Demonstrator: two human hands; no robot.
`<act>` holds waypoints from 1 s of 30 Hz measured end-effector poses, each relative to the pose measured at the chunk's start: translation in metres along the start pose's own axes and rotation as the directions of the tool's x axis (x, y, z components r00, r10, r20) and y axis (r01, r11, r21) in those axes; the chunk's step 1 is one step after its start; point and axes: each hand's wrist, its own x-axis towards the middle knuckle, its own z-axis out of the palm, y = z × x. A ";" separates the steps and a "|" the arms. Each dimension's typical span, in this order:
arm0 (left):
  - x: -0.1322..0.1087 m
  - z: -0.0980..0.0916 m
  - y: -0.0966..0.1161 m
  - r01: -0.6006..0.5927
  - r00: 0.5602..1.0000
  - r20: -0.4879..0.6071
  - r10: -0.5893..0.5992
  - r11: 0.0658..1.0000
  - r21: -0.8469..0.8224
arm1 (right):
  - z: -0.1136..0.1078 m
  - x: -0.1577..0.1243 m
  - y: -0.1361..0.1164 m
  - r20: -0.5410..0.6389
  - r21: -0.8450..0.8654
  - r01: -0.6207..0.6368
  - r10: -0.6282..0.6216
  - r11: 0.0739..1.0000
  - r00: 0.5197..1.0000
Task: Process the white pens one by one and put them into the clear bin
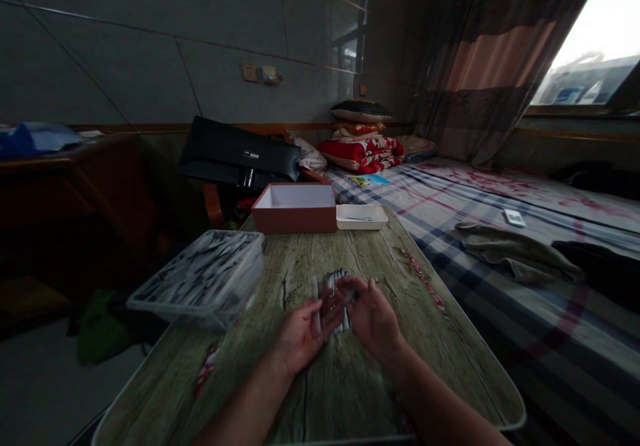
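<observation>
My left hand [303, 331] is over the middle of the table, with a pale, see-through pen barrel [317, 306] upright between thumb and fingers. Close beside it, my right hand [373, 316] has its fingers curled in a pinch; what they hold is blurred and partly hidden. Beneath and between the hands, several grey-white pens [345, 321] lie side by side on the wood-patterned table [310, 253]. To the left, a clear plastic bin [235, 306] is filled with many more white and dark pen-like pieces.
At the table's far end, a reddish-brown box [295, 222] stands beside a shallow cream tray [363, 223] with a few thin pieces inside. Behind them leans a black monitor [240, 155]. A bed [430, 213] with checked covers runs along the right side.
</observation>
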 end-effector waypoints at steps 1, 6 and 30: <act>-0.001 0.002 -0.002 0.018 1.000 0.001 -0.018 1.000 0.010 | 0.001 -0.003 0.002 0.038 -0.068 -0.011 0.013 0.998 0.999; -0.004 0.007 -0.011 0.027 0.997 -0.078 -0.027 1.000 -0.007 | 0.004 -0.016 0.008 0.137 -0.521 0.093 -0.025 0.849 0.990; -0.062 0.026 0.074 -0.424 0.882 0.059 0.467 0.733 0.531 | -0.021 -0.006 0.003 0.092 -0.639 0.140 -0.106 0.756 0.990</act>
